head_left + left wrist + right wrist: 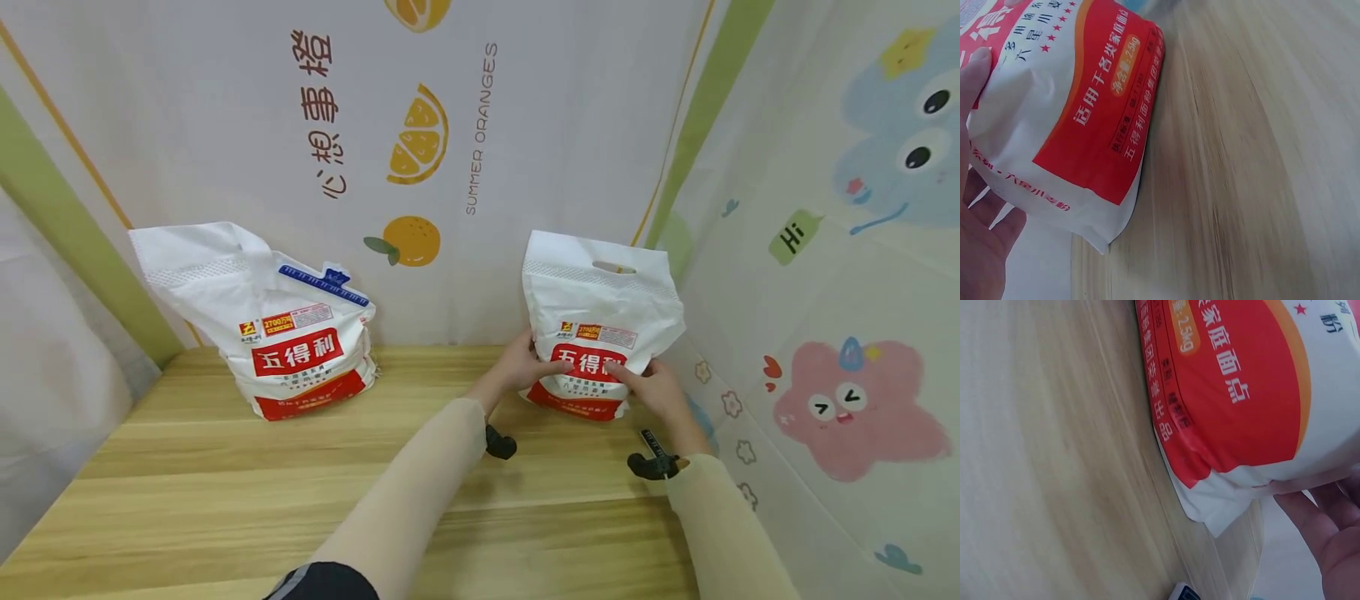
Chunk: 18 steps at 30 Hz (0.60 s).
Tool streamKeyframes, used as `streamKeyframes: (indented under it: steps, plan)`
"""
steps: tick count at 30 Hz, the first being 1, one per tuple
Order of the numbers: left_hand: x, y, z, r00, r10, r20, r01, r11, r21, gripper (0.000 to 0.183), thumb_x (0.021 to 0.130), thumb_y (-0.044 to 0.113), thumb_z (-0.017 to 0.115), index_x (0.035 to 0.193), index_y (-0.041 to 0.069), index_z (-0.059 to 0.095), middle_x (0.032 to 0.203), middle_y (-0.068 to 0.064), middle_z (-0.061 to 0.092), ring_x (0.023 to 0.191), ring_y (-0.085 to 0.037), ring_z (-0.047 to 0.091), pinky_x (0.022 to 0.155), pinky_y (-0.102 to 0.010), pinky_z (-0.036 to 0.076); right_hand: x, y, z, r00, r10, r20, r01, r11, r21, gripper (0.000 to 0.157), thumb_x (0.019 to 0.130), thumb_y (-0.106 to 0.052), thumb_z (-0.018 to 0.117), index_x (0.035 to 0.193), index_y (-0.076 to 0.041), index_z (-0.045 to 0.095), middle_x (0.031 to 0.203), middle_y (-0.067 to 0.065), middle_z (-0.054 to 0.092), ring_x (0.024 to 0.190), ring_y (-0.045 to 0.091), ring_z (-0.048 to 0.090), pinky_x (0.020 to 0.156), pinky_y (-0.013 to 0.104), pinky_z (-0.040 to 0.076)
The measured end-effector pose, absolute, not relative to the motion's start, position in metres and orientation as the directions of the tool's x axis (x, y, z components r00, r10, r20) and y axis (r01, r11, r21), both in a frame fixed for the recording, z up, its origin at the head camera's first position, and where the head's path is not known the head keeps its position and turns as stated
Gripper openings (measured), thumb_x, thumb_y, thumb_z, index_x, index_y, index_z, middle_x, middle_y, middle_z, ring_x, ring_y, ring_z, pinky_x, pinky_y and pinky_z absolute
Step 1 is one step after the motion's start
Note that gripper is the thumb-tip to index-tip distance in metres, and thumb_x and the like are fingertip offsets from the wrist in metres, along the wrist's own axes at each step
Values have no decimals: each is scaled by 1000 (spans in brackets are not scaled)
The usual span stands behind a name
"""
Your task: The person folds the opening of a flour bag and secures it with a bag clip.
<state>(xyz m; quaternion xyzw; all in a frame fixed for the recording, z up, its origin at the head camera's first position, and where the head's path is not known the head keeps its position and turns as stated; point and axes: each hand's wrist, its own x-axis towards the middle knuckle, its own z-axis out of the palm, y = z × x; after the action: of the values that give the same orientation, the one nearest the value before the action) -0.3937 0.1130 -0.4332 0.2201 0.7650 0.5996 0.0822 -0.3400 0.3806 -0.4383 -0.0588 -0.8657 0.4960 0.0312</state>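
Observation:
A white and red flour bag [592, 300] with a handle slot stands at the right of the table against the back curtain. My left hand [519, 364] grips its left side, the thumb across the printed front. On the opposite side my right hand [660, 392] holds it likewise, thumb on the front. Fingers of both hands reach behind the bag and are partly hidden. In the wrist views, its lower edge appears close to the wooden surface. A second flour bag [292, 350] stands at the left, its top folded over, with a blue sealing clip [324, 285] along its upper right edge.
The wooden table [300, 492] runs up to a printed curtain [247, 125] at the back. Another curtain [825, 308] closes off the right side. A small dark strip with pale marks [654, 442] lies near my right wrist.

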Motion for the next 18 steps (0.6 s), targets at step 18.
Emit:
streamKeyframes:
  steps: [18]
  plan:
    - [-371, 71, -439, -899, 394, 190, 281, 185, 942, 72, 79, 40, 88, 137, 29, 48, 130, 3, 65, 121, -20, 65, 98, -43, 56, -332, 350, -442, -993, 58, 107, -56, 565, -823, 72, 85, -63, 73, 137, -17, 55, 130, 10, 67, 112, 27, 66, 88, 38, 58]
